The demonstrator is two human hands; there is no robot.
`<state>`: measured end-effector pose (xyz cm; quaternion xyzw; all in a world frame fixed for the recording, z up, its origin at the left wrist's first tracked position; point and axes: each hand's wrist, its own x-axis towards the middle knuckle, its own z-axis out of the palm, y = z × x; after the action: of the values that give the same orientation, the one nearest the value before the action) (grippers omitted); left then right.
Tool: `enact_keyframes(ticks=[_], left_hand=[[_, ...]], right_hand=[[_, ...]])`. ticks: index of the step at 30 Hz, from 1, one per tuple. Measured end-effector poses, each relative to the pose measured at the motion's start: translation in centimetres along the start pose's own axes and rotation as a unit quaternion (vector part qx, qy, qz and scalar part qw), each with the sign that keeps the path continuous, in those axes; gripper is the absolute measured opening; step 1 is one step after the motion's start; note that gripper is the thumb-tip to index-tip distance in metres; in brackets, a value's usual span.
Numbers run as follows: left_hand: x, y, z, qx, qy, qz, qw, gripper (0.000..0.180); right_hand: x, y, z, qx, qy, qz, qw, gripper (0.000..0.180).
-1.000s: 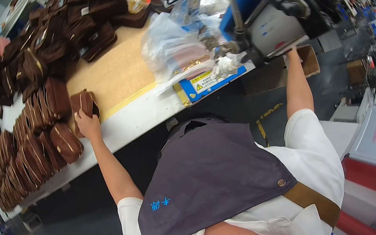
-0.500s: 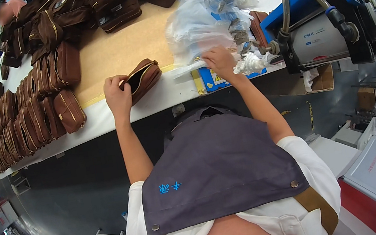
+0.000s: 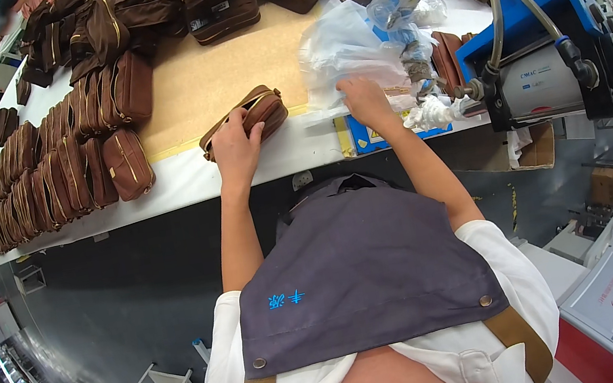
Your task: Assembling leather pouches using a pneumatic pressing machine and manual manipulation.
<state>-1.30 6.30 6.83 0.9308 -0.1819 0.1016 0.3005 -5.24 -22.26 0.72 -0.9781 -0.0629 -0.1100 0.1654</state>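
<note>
Pouch left of plastic bags was grasped, best steadily, by left hand; grip by right hand was indiscernible.

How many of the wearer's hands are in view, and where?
2: the left hand on an open brown pouch, the right hand at the pile of translucent plastic. Both show plainly.

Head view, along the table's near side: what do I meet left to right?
Rows of brown pouches → open brown pouch in the left hand → right hand → crumpled white material → grey cylinder.
</note>
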Motion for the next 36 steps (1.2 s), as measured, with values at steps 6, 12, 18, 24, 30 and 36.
enact_keyframes(ticks=[6, 12, 18, 24, 30, 36], left_hand=[[1.0, 0.2, -0.8, -0.05, -0.038, 0.061, 0.996, 0.017], [0.6, 1.0, -2.1, -0.049, 0.069, -0.043, 0.995, 0.02], [-1.1, 1.2, -3.7, -0.118, -0.086, -0.131, 0.981, 0.059], [-1.2, 1.0, -2.3, 0.093, -0.17, 0.072, 0.978, 0.063], [-1.3, 1.4, -0.8, 0.037, -0.166, 0.049, 0.984, 0.035], [-0.8, 1.7, 0.5, -0.016, -0.123, 0.059, 0.99, 0.031]], right_hand=[[-2.7, -0.8, -1.0, 0.182, 0.146, 0.093, 0.968, 0.019], [-11.2, 4.2, -1.7, 0.448, 0.203, 0.256, 0.832, 0.019], [-15.9, 11.5, -10.4, 0.452, 0.291, 0.317, 0.781, 0.022], [-7.8, 17.8, -28.3, 0.163, 0.094, 0.247, 0.951, 0.044], [8.0, 2.5, -37.5, 0.292, 0.393, 0.064, 0.87, 0.032], [14.2, 2.1, -40.5, 0.213, 0.371, 0.029, 0.903, 0.017]])
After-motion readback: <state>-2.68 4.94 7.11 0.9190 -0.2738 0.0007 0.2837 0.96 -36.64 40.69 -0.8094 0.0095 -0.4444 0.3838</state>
